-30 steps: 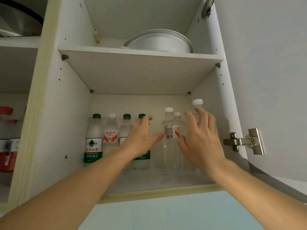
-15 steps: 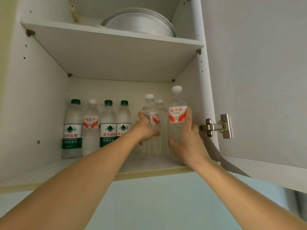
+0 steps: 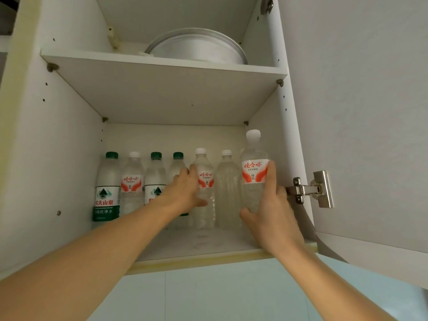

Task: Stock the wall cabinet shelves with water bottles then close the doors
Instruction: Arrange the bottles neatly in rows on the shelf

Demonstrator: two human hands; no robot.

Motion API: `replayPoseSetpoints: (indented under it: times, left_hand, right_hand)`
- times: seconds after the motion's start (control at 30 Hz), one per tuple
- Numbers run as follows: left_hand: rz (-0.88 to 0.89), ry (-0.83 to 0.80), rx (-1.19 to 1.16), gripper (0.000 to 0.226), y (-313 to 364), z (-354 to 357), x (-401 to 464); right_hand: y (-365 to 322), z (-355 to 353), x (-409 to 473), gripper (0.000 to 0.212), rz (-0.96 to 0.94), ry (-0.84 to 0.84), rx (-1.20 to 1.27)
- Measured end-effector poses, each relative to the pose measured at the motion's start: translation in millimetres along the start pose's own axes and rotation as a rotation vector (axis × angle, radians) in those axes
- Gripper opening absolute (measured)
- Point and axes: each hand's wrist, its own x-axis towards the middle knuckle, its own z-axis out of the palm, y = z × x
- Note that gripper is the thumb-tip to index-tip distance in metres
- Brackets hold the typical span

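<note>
Since the earlier frame the right hand (image 3: 269, 212) has drawn its clear plastic, white-capped, red-labelled water bottle (image 3: 254, 172) forward at right of centre, fingers wrapped round it. The left hand (image 3: 185, 193) grips a similar bottle (image 3: 203, 188) mid-frame. Likely full, heavy, slick; best held below the label.

bottles (image 3: 155, 181) rowed on lower shelf (image 3: 208, 242), pan (image 3: 196, 48) above

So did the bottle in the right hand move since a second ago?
Yes. The right hand now grips the red-label bottle out in front of the back row, nearer the shelf's front edge, beside the hinge.
</note>
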Motion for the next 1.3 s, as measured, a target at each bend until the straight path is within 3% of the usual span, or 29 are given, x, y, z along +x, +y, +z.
replayPoseSetpoints:
  times: [0.1, 0.2, 0.47, 0.73, 1.17, 1.3]
  left_hand:
    - [0.092, 0.041, 0.295, 0.138, -1, 5, 4]
    - [0.210, 0.036, 0.434, 0.139, -6, 9, 16]
    - [0.229, -0.010, 0.389, 0.134, -21, 27, 31]
    - [0.237, 0.021, 0.562, 0.128, -26, 33, 34]
    - [0.204, 0.012, 0.614, 0.120, -14, 37, 31]
    - [0.180, 0.039, 0.390, 0.099, -3, 33, 28]
  right_hand:
    - [1, 1, 0, 0.115, 0.000, 0.011, 0.002]
    - [2, 1, 0, 0.114, -0.007, 0.024, 0.004]
    - [3, 2, 2, 0.112, -0.021, 0.027, -0.010]
    - [7, 5, 3, 0.114, -0.022, 0.051, -0.017]
    - [7, 4, 2, 0.115, -0.014, 0.050, -0.007]
    - [6, 5, 1, 0.115, -0.009, 0.060, -0.001]
